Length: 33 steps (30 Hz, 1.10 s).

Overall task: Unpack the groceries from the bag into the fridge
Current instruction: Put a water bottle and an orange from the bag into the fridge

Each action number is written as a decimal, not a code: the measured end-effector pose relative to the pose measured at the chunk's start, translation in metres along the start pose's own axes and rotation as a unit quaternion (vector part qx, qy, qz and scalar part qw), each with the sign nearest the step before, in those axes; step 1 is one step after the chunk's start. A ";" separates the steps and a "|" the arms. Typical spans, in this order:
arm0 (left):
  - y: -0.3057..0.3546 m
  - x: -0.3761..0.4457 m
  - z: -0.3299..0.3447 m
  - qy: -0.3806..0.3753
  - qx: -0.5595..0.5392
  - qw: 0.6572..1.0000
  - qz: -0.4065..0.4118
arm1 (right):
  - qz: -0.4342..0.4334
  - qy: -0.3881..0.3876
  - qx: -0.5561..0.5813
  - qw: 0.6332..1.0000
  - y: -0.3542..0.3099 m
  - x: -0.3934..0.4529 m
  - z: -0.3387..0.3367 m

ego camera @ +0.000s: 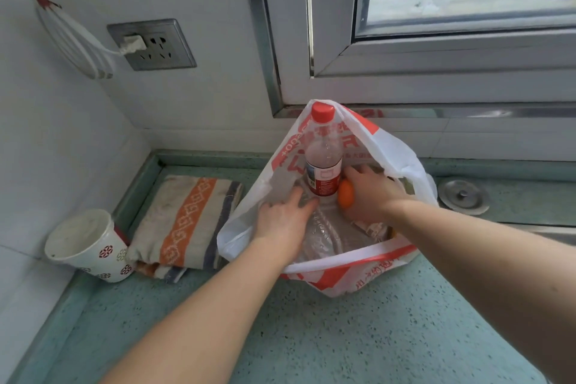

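So, far left on the green counter point(343, 337): paper cup point(88, 246) on its side, folded striped towel point(187, 221) right beside it. Then the red-and-white bag point(367, 265), mouth wide open, below the window point(452, 9). Left hand point(282, 221) inside, fingers curled over a lying clear bottle point(321, 231). Upright red-capped bottle point(322, 159) next. Right hand point(371, 193) cupping an orange point(346, 195), fingers bent round it. Metal drain cover point(463, 196) off right.
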<state>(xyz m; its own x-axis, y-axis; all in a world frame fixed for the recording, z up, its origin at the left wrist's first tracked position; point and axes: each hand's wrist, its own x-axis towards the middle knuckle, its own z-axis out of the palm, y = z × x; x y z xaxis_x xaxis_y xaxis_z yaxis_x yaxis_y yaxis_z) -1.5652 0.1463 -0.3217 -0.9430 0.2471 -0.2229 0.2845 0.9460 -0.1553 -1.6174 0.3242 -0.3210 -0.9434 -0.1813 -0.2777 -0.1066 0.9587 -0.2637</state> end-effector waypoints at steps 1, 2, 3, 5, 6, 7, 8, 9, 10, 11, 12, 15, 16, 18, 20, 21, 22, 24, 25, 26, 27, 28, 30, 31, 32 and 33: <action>0.003 -0.001 0.001 -0.002 0.031 1.000 0.000 | -0.004 -0.009 0.004 1.000 0.000 -0.003 0.003; 0.007 -0.002 0.000 -0.005 0.064 0.998 0.002 | -0.007 -0.021 0.004 1.000 0.001 -0.007 0.005; 0.012 -0.004 -0.002 -0.005 0.090 0.996 0.010 | -0.010 -0.030 0.001 0.999 0.003 -0.010 0.005; 0.021 -0.006 -0.006 0.009 0.116 0.990 0.077 | -0.014 -0.047 -0.004 0.999 0.009 -0.016 0.003; 0.027 -0.006 -0.008 0.017 0.117 0.984 0.133 | -0.016 -0.056 -0.008 0.998 0.012 -0.019 0.002; 0.031 -0.007 -0.008 0.020 0.117 0.976 0.184 | -0.018 -0.065 -0.008 0.998 0.014 -0.021 0.001; 0.034 -0.007 -0.007 0.020 0.119 0.969 0.217 | -0.019 -0.071 -0.004 0.997 0.016 -0.023 0.000; 0.034 -0.007 -0.006 0.019 0.118 0.967 0.227 | -0.020 -0.068 0.000 0.997 0.017 -0.026 -0.001; 0.033 -0.007 -0.006 0.021 0.113 0.968 0.224 | -0.020 -0.062 0.005 0.998 0.018 -0.028 -0.003; 0.031 -0.007 -0.005 0.026 0.105 0.970 0.216 | -0.021 -0.054 0.015 0.998 0.019 -0.030 -0.005; 0.028 -0.007 -0.005 0.035 0.091 0.973 0.209 | -0.022 -0.042 0.031 0.998 0.019 -0.032 -0.009; 0.022 -0.009 -0.009 0.068 0.007 0.981 0.183 | -0.030 0.005 0.099 0.995 0.018 -0.037 -0.023; 0.020 -0.009 -0.011 0.080 -0.022 0.982 0.172 | -0.027 0.017 0.128 0.991 0.018 -0.040 -0.030; 0.019 -0.011 -0.019 0.103 -0.089 0.982 0.134 | -0.014 0.043 0.184 0.982 0.017 -0.046 -0.044; 0.017 -0.014 -0.030 0.131 -0.184 0.971 0.076 | 0.007 0.069 0.241 0.968 0.016 -0.053 -0.057; 0.016 -0.016 -0.036 0.141 -0.231 0.962 0.046 | 0.014 0.072 0.276 0.958 0.017 -0.056 -0.062; 0.015 -0.018 -0.041 0.151 -0.273 0.950 0.017 | 0.019 0.073 0.305 0.949 0.018 -0.060 -0.066; 0.013 -0.024 -0.049 0.173 -0.352 0.919 -0.041 | 0.034 0.092 0.328 0.940 0.022 -0.069 -0.072; 0.012 -0.027 -0.051 0.184 -0.384 0.903 -0.064 | 0.045 0.106 0.322 0.940 0.024 -0.073 -0.074; 0.012 -0.030 -0.052 0.190 -0.406 0.890 -0.077 | 0.054 0.117 0.318 0.939 0.026 -0.079 -0.075; 0.011 -0.032 -0.053 0.191 -0.419 0.884 -0.083 | 0.064 0.120 0.319 0.938 0.029 -0.086 -0.076; 0.012 -0.035 -0.053 0.188 -0.426 0.881 -0.085 | 0.073 0.122 0.319 0.937 0.031 -0.093 -0.076; 0.014 -0.042 -0.054 0.177 -0.441 0.876 -0.088 | 0.092 0.123 0.321 0.934 0.036 -0.106 -0.077; 0.016 -0.045 -0.055 0.173 -0.447 0.873 -0.088 | 0.105 0.122 0.337 0.928 0.038 -0.111 -0.075; 0.019 -0.048 -0.055 0.171 -0.455 0.870 -0.086 | 0.118 0.115 0.365 0.916 0.039 -0.117 -0.074; 0.021 -0.050 -0.055 0.166 -0.465 0.866 -0.081 | 0.130 0.098 0.404 0.900 0.041 -0.124 -0.072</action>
<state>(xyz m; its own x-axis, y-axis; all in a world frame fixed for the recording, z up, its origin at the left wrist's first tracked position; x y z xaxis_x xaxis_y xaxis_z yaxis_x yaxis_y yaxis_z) -1.5213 0.1656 -0.2612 -0.9991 -0.0047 0.0421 0.0270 0.6952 0.7183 -1.5273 0.4017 -0.2305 -0.9490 0.1456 -0.2796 0.3149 0.4759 -0.8212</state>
